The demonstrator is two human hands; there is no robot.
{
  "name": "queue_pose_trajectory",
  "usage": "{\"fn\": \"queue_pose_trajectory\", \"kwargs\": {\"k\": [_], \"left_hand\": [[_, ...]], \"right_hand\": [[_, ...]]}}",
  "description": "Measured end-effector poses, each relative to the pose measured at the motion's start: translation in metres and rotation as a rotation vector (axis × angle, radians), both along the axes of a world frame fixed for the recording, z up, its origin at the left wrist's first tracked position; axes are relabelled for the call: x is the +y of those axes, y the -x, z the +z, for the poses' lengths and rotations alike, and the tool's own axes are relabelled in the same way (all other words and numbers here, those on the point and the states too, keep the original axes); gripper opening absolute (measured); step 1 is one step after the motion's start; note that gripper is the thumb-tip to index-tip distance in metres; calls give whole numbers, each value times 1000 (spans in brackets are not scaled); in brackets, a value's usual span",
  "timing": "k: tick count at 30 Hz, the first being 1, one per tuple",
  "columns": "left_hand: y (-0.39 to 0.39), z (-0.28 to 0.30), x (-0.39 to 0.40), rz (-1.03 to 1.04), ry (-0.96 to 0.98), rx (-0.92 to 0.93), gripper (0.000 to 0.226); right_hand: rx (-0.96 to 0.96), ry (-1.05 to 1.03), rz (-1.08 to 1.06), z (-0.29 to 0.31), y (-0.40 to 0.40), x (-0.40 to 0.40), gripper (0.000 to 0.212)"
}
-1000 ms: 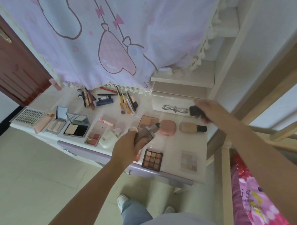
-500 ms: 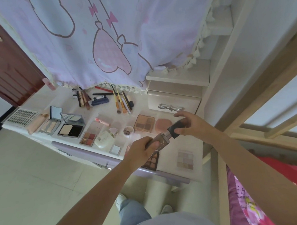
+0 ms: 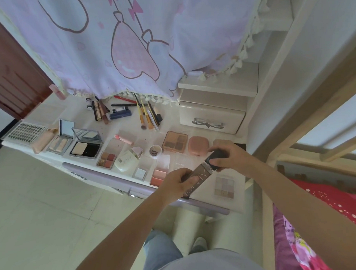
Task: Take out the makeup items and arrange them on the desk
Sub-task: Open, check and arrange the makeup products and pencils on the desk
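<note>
Brown bottle (image 3: 196,177) gripped in your left hand (image 3: 177,182); right hand (image 3: 227,157), at its two o'clock, pinches black cap (image 3: 215,156), likely capping before placement.

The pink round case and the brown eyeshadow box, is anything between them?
No. In the head view the pink round case and the brown eyeshadow box lie side by side, with only bare desk between.
</note>
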State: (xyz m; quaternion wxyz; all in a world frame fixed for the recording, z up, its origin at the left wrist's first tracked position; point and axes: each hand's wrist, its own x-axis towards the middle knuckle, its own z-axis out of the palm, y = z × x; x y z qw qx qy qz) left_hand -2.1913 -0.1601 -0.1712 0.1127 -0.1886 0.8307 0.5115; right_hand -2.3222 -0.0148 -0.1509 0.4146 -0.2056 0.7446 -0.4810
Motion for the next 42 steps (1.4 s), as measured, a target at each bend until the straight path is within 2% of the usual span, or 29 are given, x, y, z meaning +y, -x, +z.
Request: {"fn": "queue_pose_trajectory", "kwargs": {"k": [2,5,9,12,16,18,20,23,25,27,30,33,35,39,42], "left_hand": [[0,-1,1,-2,-10,-16,37],[2,-2,4,10,-14,-28,30],[5,1,4,26,-80,-15,30],[6,0,4,-11,-102,-13,33],[7,-5,5,-2,-167,-5,37],[8,-12,5,35,-165,-14,39],[8,-20,2,87,-50,-5,40],[-1,-37,-8,62,294,19,39],[-11,-44,-11,9,463,44,38],[-19,-55,-13,-18,551,37,39],[-30,-58,-12,-87,645,-35,46],[-37,-70,-15,-157,738,-39,67],[-39,-70,-12,-161,720,-106,64],[-40,-81,-14,-117,767,-50,58],[-40,-83,-15,-102,788,-64,59]], "right_hand": [[18,-21,-9,1,-2,-1,33],[32,2,-70,2,-7,-3,45],[-55,51,-181,-8,-13,3,84],[-96,57,-178,-22,-19,6,95],[-147,113,-278,-33,-18,9,96],[-111,117,-276,-35,-18,9,99],[14,62,-240,-34,-20,8,100],[242,-60,-191,-33,-28,5,93],[315,-73,-201,-37,-34,3,88],[331,-60,-217,-42,-39,2,85],[337,-62,-207,-46,-45,-1,82],[354,-86,-185,-49,-51,-3,78],[389,-105,-161,-50,-53,-5,76],[406,-135,-144,-50,-52,-8,72],[410,-156,-129,-53,-52,-8,60]]}}
